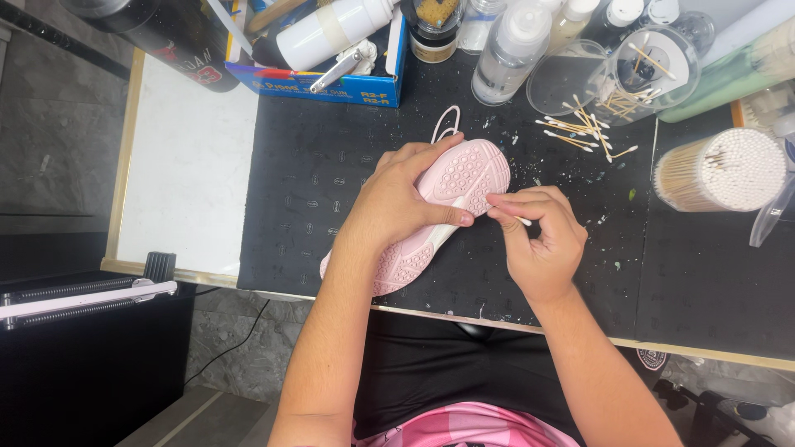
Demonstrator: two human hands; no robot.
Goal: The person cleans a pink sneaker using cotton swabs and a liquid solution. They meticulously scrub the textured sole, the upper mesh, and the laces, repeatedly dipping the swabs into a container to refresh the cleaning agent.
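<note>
1. Tabletop [190,165]: a white surface with a thin wooden edge, largely covered by a black embossed mat [331,182] speckled with white flecks.
2. Pink shoe [464,178]: lies sole-up near the middle of the mat, toe pointing away from the person and heel towards the front edge. The tread is pale pink with a dotted pattern; a white lace loop [447,120] shows just beyond the toe.
3. Left hand [397,203]: rests across the middle of the shoe, fingers closed over its far side and thumb pressed on the sole, gripping it firmly.
4. Right hand [538,236]: sits just beside the sole's right edge, fingers curled and pinched shut on a cotton swab [515,218]. One white tip sticks out to the right of the fingers; the other end lies at the sole's edge by the left thumb.
5. Round tub of cotton swabs [720,170]: lies on its side at the right of the mat, well apart from the hands.
6. Blue cardboard box [331,83]: stands at the back, holding a white bottle [331,33].
7. Clear squeeze bottle [509,54]: stands behind the shoe among other bottles.
8. Loose used swabs [580,132]: scattered on the mat between the shoe and an open clear container [654,66].
</note>
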